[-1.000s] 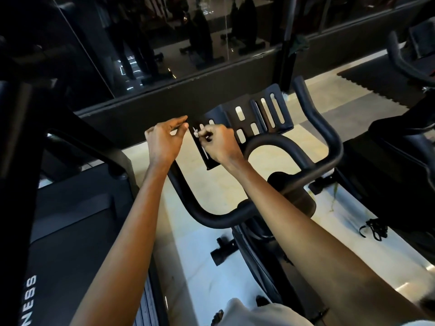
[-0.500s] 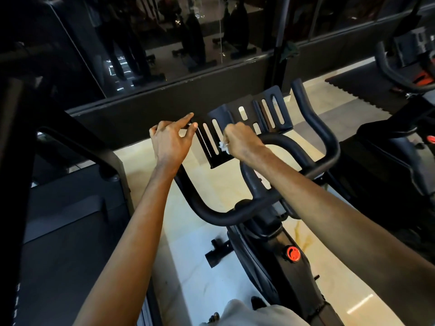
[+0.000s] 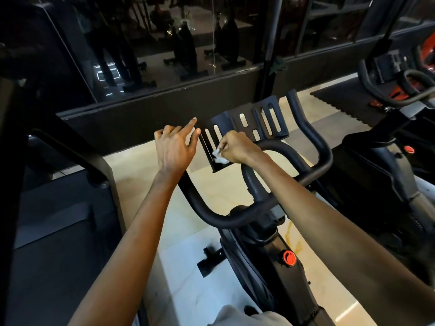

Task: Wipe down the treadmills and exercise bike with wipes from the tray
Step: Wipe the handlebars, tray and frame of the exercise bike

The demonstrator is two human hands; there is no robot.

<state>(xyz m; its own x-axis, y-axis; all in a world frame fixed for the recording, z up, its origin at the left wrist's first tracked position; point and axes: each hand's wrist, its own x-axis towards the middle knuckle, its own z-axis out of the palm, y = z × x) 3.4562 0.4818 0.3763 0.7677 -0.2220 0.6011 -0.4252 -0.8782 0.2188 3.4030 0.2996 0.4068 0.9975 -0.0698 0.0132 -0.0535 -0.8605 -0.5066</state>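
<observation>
A black exercise bike (image 3: pixel 266 260) stands in front of me, its curved handlebar (image 3: pixel 211 215) below a slotted black tray (image 3: pixel 249 118). My right hand (image 3: pixel 237 148) grips a crumpled white wipe (image 3: pixel 219 157) and presses it on the tray's lower left part. My left hand (image 3: pixel 175 147) is at the tray's left edge, index finger stretched toward the top corner, thumb at the edge. A dark treadmill (image 3: pixel 56 231) lies to the left.
A dark low wall with glass panels (image 3: pixel 164 55) runs behind the bike. A second bike (image 3: pixel 400 142) stands at the right on a black mat (image 3: pixel 341 102). Pale marble floor (image 3: pixel 141 165) shows between the machines. A red knob (image 3: pixel 289 258) sits on the bike frame.
My right hand has slid with the wipe from the tray's upper slots down to its lower left part. The left hand stays at the tray's left edge. My view has tilted down.
</observation>
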